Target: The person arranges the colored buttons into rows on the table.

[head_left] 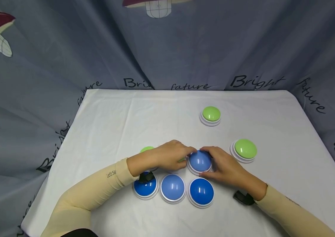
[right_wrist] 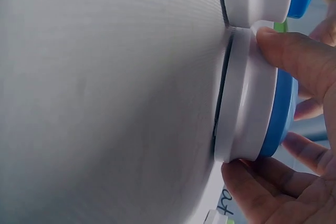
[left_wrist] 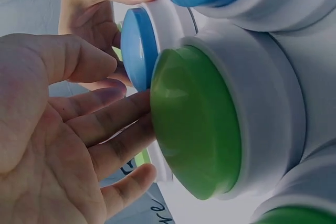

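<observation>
My right hand (head_left: pixel 225 166) holds a blue dome push button (head_left: pixel 200 161) by its white base, thumb on the near side and fingers on the far side. In the right wrist view, that button's base (right_wrist: pixel 244 98) sits on or very close to the cloth. My left hand (head_left: pixel 171 154) reaches over a green dome button (left_wrist: pixel 197 124), its index fingertip at the held button's edge. Its other fingers lie loosely extended by the green dome. Nearer me stand three blue buttons (head_left: pixel 145 187) in a row, the left one partly covered by the wrist camera.
Another green button (head_left: pixel 147 148) is mostly hidden behind my left forearm. Two more green buttons stand apart, one far back (head_left: pixel 211 114) and one right of my right hand (head_left: pixel 245 149). A white cloth covers the table (head_left: pixel 105 131); a grey curtain (head_left: pixel 200 49) hangs behind.
</observation>
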`<state>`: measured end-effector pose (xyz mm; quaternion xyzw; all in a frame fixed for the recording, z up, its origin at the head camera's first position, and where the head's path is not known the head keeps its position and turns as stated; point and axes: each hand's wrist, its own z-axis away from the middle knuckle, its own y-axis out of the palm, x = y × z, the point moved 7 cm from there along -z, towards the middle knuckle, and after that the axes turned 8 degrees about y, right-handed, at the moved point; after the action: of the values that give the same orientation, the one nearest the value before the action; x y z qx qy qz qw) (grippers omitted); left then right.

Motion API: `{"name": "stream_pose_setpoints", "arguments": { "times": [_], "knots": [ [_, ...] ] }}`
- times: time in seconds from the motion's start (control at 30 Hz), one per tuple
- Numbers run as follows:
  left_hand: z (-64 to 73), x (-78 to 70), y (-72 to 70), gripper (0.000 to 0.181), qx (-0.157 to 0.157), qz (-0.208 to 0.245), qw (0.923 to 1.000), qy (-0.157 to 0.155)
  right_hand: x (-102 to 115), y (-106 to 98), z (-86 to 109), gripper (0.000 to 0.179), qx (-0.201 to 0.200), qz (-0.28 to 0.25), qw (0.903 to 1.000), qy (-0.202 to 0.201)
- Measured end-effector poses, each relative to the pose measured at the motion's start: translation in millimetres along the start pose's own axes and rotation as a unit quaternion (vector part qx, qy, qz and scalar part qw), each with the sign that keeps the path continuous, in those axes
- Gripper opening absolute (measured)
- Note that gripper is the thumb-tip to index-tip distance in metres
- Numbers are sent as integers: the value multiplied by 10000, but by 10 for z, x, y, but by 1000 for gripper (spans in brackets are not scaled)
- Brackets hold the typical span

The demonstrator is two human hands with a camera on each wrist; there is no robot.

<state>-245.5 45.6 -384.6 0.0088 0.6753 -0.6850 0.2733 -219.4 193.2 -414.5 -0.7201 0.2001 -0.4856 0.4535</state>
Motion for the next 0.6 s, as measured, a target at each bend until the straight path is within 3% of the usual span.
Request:
{"name": "stream_pose_setpoints", "arguments": {
  "times": [0.6],
  "knots": [
    [-13, 63, 31, 47, -168, 171, 9997, -64, -1, 36, 5, 84, 82, 129, 9998, 89]
  ]
}}
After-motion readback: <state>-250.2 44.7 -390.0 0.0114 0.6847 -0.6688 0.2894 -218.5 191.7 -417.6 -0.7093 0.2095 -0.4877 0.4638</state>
